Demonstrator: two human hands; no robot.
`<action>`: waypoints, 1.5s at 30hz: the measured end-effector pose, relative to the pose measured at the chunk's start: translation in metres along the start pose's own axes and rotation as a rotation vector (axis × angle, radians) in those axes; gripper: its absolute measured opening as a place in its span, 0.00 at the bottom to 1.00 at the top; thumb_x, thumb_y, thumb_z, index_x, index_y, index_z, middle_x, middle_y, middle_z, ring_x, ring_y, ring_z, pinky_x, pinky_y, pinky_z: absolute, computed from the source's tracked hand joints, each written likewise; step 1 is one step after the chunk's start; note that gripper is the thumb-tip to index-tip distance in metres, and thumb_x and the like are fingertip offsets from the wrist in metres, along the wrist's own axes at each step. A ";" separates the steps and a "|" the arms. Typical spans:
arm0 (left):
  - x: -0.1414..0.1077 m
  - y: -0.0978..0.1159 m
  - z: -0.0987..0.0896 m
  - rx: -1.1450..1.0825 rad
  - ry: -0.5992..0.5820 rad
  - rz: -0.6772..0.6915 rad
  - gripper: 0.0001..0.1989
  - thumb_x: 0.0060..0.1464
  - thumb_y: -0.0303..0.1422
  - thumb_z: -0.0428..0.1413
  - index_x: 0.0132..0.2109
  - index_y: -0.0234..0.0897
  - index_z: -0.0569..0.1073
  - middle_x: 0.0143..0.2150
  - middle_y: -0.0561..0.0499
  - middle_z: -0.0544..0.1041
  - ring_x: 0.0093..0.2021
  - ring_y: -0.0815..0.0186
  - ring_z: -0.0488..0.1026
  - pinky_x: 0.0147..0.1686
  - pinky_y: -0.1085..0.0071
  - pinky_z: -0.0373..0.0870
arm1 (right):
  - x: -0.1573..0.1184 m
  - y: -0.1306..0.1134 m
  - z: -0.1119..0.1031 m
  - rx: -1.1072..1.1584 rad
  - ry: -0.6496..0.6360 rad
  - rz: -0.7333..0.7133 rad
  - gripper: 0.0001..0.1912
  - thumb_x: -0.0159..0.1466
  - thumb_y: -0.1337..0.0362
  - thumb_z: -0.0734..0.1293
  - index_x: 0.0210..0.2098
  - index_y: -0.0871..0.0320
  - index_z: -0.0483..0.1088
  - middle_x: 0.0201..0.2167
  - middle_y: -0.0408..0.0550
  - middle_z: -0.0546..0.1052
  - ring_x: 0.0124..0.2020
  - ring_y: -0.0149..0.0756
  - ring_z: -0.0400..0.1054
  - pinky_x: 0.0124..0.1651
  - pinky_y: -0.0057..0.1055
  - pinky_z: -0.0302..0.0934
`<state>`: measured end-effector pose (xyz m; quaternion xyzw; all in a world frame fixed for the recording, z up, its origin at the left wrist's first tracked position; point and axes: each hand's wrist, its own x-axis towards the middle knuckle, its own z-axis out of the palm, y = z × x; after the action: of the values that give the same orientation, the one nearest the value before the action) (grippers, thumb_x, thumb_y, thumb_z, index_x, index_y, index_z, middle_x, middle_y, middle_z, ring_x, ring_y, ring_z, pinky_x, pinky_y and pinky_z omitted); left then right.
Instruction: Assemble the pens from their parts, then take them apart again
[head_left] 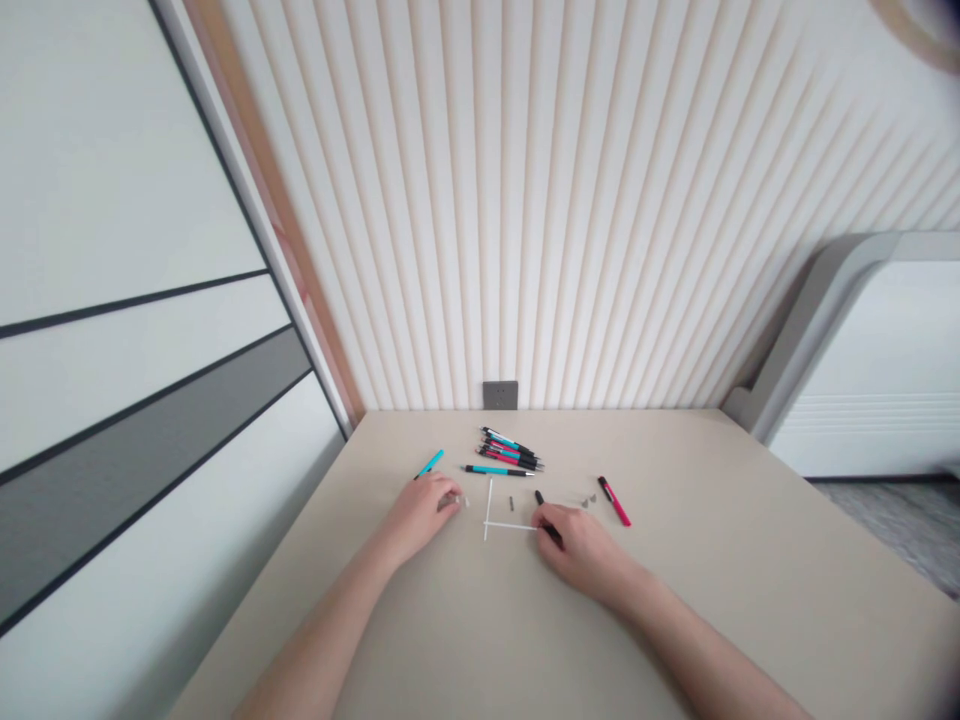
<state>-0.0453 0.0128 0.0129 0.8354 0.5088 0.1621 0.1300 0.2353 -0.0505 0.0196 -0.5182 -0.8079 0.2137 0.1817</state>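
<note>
My left hand [427,507] rests on the table with its fingers curled in beside some small clear-and-silver pieces [463,501]; what sits between the fingertips is too small to name. My right hand [577,540] is closed over a black pen part [539,496], whose upper end sticks out past the fingers. Two thin white refills lie between the hands: one upright [490,500], crossed by a level one [514,525] that reaches the right fingertips. A small dark spring-like piece [511,503] is just above them. Beyond the left hand lies a turquoise pen barrel [430,462].
Several turquoise, red and black pens [510,452] lie heaped at the back, with a turquoise pen [497,470] in front. To the right are small metal pieces [589,501] and a red pen barrel [615,501]. A ribbed wall with a dark socket [500,395] borders the table [465,640].
</note>
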 end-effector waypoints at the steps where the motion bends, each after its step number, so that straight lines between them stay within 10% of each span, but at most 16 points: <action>1: -0.001 0.000 0.000 0.007 -0.004 0.006 0.06 0.55 0.30 0.57 0.40 0.40 0.77 0.42 0.48 0.78 0.44 0.58 0.74 0.47 0.64 0.68 | 0.000 0.000 0.000 -0.002 0.001 -0.005 0.09 0.62 0.70 0.58 0.35 0.56 0.69 0.32 0.45 0.76 0.33 0.33 0.69 0.36 0.25 0.53; 23: -0.005 0.018 0.005 0.039 0.095 0.117 0.11 0.57 0.32 0.58 0.47 0.38 0.76 0.42 0.47 0.77 0.44 0.60 0.73 0.47 0.63 0.69 | -0.001 0.000 0.001 -0.017 0.025 -0.006 0.09 0.63 0.69 0.58 0.36 0.55 0.69 0.32 0.44 0.76 0.33 0.33 0.69 0.37 0.25 0.56; 27: -0.010 0.033 -0.005 0.020 0.225 0.254 0.13 0.62 0.34 0.52 0.52 0.40 0.72 0.47 0.46 0.74 0.48 0.60 0.71 0.50 0.61 0.67 | -0.002 -0.002 0.002 0.051 0.069 -0.034 0.10 0.64 0.69 0.57 0.37 0.55 0.70 0.33 0.45 0.76 0.33 0.34 0.69 0.37 0.27 0.58; 32: -0.012 0.048 -0.004 0.106 0.112 0.511 0.09 0.63 0.32 0.52 0.48 0.38 0.74 0.40 0.48 0.75 0.42 0.62 0.71 0.43 0.65 0.66 | -0.001 -0.006 0.007 0.202 0.138 -0.088 0.13 0.66 0.66 0.56 0.42 0.55 0.71 0.34 0.46 0.76 0.35 0.35 0.69 0.39 0.29 0.60; 45: -0.018 0.019 -0.029 0.130 0.205 0.447 0.09 0.65 0.29 0.48 0.41 0.37 0.73 0.35 0.49 0.75 0.38 0.65 0.71 0.42 0.67 0.66 | -0.003 0.004 0.007 0.052 0.065 -0.076 0.18 0.66 0.69 0.56 0.47 0.53 0.74 0.39 0.49 0.75 0.38 0.35 0.71 0.44 0.29 0.63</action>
<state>-0.0498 -0.0105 0.0441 0.9131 0.3312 0.2375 -0.0154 0.2364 -0.0528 0.0116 -0.4888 -0.8149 0.2108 0.2294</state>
